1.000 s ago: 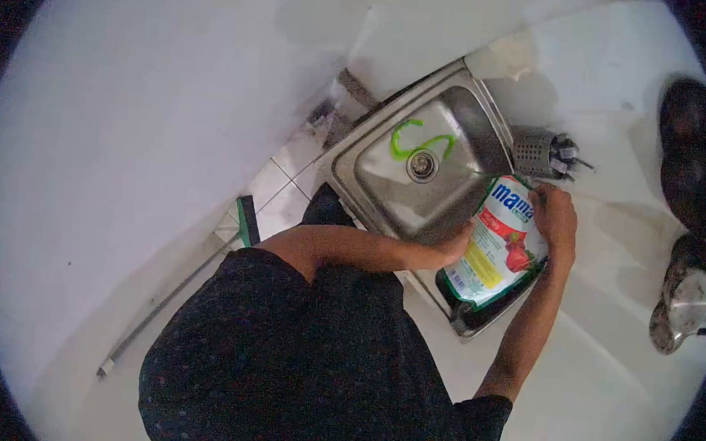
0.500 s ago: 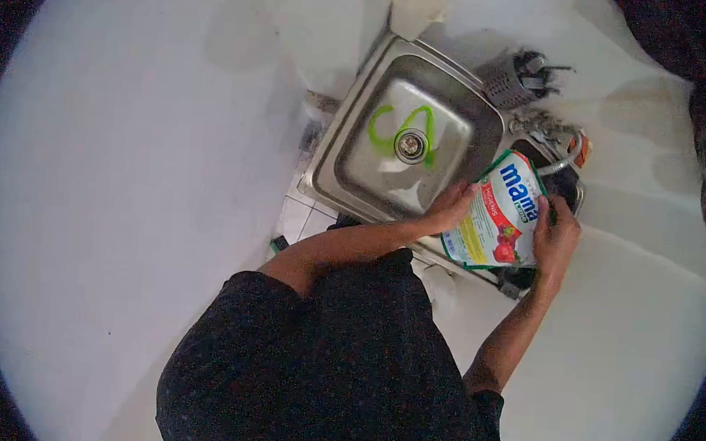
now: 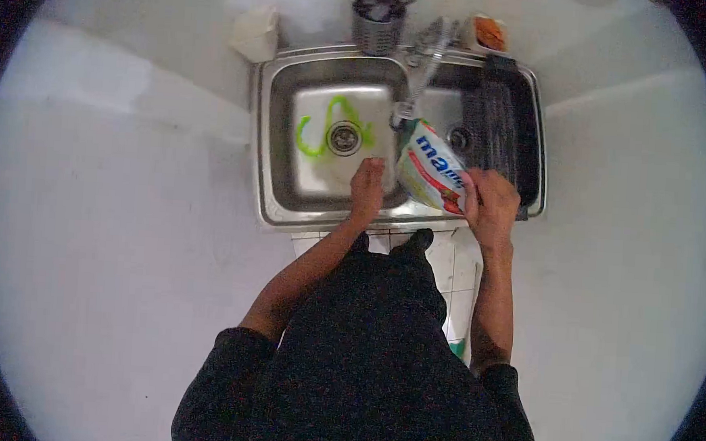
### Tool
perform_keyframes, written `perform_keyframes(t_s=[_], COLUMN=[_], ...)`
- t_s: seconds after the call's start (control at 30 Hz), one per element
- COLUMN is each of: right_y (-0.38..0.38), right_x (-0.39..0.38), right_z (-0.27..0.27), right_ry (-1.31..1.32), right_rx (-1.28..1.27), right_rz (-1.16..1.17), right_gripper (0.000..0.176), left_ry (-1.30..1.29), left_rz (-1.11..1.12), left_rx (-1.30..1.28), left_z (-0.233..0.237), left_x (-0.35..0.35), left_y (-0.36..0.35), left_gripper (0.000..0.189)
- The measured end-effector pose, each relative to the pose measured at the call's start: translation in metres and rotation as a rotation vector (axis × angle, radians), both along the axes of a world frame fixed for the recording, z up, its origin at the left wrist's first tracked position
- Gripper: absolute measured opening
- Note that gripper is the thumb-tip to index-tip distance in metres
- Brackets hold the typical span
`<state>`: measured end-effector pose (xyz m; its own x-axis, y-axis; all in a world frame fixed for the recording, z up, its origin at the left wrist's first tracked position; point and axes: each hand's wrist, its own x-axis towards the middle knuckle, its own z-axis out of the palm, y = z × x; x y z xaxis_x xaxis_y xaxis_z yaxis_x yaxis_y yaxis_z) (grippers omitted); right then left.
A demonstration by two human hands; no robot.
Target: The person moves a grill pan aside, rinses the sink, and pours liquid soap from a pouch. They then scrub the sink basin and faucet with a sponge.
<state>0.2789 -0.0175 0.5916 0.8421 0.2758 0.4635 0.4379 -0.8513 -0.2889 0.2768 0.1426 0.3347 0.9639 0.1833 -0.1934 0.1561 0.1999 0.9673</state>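
Note:
My right hand (image 3: 493, 201) is closed on the lower right corner of a dish soap refill pouch (image 3: 431, 167), white and green with "mama" lettering. The pouch hangs tilted over the divider between the two sink basins. To its left is my left hand (image 3: 366, 191), above the front of the left basin and off the pouch. Its fingers are curled together; whether something small is in them is hidden. Bright green liquid (image 3: 312, 146) lies in a curvy line on the floor of the left basin (image 3: 307, 177), around the drain (image 3: 343, 138).
A metal cutlery holder (image 3: 378, 34) with utensils stands behind the sink. The faucet (image 3: 429, 67) reaches over the divider. A dark ribbed rack (image 3: 492, 124) sits in the right basin. An orange sponge (image 3: 490, 33) is at the back right, a pale container (image 3: 256, 37) at the back left.
My left hand has let go of the pouch and moved left. The pouch has tilted, held by my right hand alone. My view has turned so the sink looks level.

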Motion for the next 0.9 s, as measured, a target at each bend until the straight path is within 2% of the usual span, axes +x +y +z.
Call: perform_keyframes(t_s=[0.1,0.13,0.2,0.23,0.33,0.37,0.47,0.53,0.57,0.63,0.67,0.73,0.77,0.8,0.83,0.9], right_y=[-0.005,-0.007,-0.010,-0.010,-0.017,-0.019,0.007,0.030,0.008,0.030,0.037,0.054,0.062,-0.039,-0.068,-0.061], right_x=[0.003,0.000,-0.003,-0.003,-0.005,-0.008,-0.012,-0.020,-0.022,-0.025,-0.025,-0.011,-0.001,-0.022,-0.023,0.011], right_z=[0.007,0.008,0.009,0.012,-0.004,-0.003,0.010,0.006,-0.015,-0.022,-0.032,-0.057,-0.078,-0.084,-0.101,-0.173], right_ry=[-0.009,-0.011,-0.016,-0.020,-0.046,-0.045,-0.157,-0.030,-0.004,0.030,0.068,0.140,0.156,0.125,0.087,0.185], right_rx=[0.000,-0.019,-0.060,0.012,0.101,0.159,0.282,0.278,0.314,0.325,0.312,0.279,0.330,0.404,0.424,0.570], right_rz=[0.051,0.044,0.020,0.068,-0.033,-0.044,-0.220,-0.388,-0.433,-0.552,-0.612,-0.723,-0.784,-0.779,-0.825,-0.924], right_gripper=[0.009,0.009,0.010,0.011,0.024,0.020,0.010,0.010,0.012,0.011,0.010,0.009,0.010,0.011,0.013,0.013], left_ry=[-0.034,0.005,0.071,-0.024,-0.097,-0.199,-0.015,-0.081,-0.110,-0.174,-0.159,-0.102,-0.098,-0.084,-0.058,0.069], left_rz=[0.076,0.018,-0.109,-0.120,-0.241,-0.240,-0.350,-0.392,-0.417,-0.502,-0.584,-0.729,-0.748,-0.720,-0.813,-0.952], left_rx=[-0.344,-0.239,-0.026,-0.066,-0.072,0.172,0.215,0.284,0.333,0.365,0.466,0.287,0.189,0.171,0.151,0.129], left_z=[0.001,-0.003,0.028,0.021,-0.028,0.012,0.005,0.019,0.012,0.010,0.007,-0.002,-0.025,-0.013,0.000,-0.010], left_x=[-0.001,-0.009,-0.009,-0.006,0.015,0.021,0.049,0.070,0.074,0.084,0.089,0.104,0.112,0.084,0.081,0.107], left_y=[0.001,0.002,0.011,0.013,0.021,0.028,0.067,0.099,0.078,0.079,0.074,0.061,0.052,-0.045,-0.085,-0.100], left_gripper=[0.028,0.026,0.020,0.016,0.013,0.013,0.012,0.010,0.010,0.008,0.009,0.011,0.015,0.018,0.024,0.036])
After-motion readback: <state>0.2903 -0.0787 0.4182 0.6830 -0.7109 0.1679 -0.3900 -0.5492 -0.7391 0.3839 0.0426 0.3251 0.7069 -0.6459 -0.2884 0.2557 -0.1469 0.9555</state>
